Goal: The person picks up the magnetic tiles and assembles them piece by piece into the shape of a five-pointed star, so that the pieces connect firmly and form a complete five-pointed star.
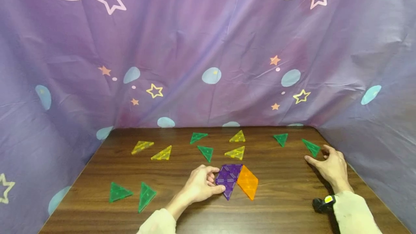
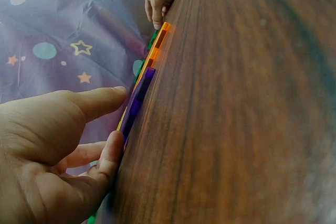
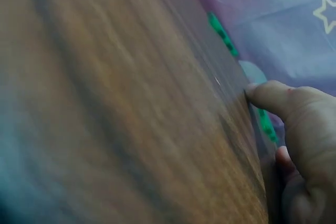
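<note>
My left hand (image 1: 199,185) grips the left side of a flat purple tile piece (image 1: 230,176), index finger at its upper edge and thumb at its lower one. Against the purple piece's right side lies an orange four-sided tile piece (image 1: 248,181), flat on the table. In the left wrist view the purple piece (image 2: 137,100) shows edge-on beside the fingers. At the far right, my right hand (image 1: 333,165) hovers with thumb and fingers spread round the near end of a green triangle tile (image 1: 311,147). Whether a fingertip touches that tile cannot be told.
Another green triangle (image 1: 281,139) lies left of it. Yellow triangles (image 1: 237,153) and green triangles (image 1: 206,152) lie in pairs along the back. Two more green triangles (image 1: 147,196) are at the front left. A purple patterned cloth (image 1: 208,46) surrounds the brown wooden table (image 1: 282,212).
</note>
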Demonstrator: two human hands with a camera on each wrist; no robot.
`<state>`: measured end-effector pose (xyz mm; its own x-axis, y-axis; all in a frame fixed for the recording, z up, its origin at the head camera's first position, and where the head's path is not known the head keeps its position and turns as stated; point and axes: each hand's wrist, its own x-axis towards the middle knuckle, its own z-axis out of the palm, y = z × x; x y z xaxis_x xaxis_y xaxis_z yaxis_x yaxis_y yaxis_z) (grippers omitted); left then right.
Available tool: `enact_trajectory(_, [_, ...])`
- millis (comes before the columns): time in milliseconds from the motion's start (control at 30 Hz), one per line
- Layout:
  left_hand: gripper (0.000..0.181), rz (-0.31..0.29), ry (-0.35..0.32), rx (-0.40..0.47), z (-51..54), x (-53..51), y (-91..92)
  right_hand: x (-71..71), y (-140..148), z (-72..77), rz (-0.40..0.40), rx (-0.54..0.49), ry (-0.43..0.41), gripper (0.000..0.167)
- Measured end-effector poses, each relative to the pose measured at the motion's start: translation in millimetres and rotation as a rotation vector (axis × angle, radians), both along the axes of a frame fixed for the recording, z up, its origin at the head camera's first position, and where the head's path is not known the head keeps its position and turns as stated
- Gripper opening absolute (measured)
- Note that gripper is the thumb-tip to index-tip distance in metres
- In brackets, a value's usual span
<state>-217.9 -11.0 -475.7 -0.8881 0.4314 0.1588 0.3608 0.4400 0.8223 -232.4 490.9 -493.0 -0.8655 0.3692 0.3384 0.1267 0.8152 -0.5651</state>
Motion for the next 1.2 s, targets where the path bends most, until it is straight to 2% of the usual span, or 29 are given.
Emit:
enact_trajectory(167, [0.064, 0.006, 0.008, 0.003, 5.2, -0.4, 2.3, -2.6, 6, 0.8, 0.061, 0.048, -0.036, 0.094])
enact_trajectory(300, [0.061, 0.027, 0.063, -0.006, 10.4, -2.5, 7.5, -5.2, 5, -0.5, 0.134, 0.125, -0.017, 0.080])
enact_trajectory(433, [0.058, 0.046, 0.133, 0.023, 16.0, -10.4, 21.5, -7.4, 2, -1.6, 0.163, 0.190, 0.016, 0.064])
enact_trajectory(633, [0.055, 0.029, 0.231, 0.043, 29.1, -29.3, 58.0, -5.1, -2, -3.8, 0.148, 0.139, 0.018, 0.053])
enact_trajectory(867, [0.056, -0.057, 0.301, -0.044, 48.3, -51.9, 113.9, -2.4, 0, -2.8, 0.127, 0.119, 0.037, 0.049])
enact_trajectory(1000, [0.058, -0.090, 0.296, -0.056, 54.4, -61.4, 146.3, -0.4, 2, -2.0, 0.114, 0.118, 0.020, 0.059])
enact_trajectory(1200, [0.068, -0.080, 0.272, -0.048, 55.1, -74.3, 179.5, -4.6, -4, -1.7, 0.106, 0.065, -0.018, 0.072])
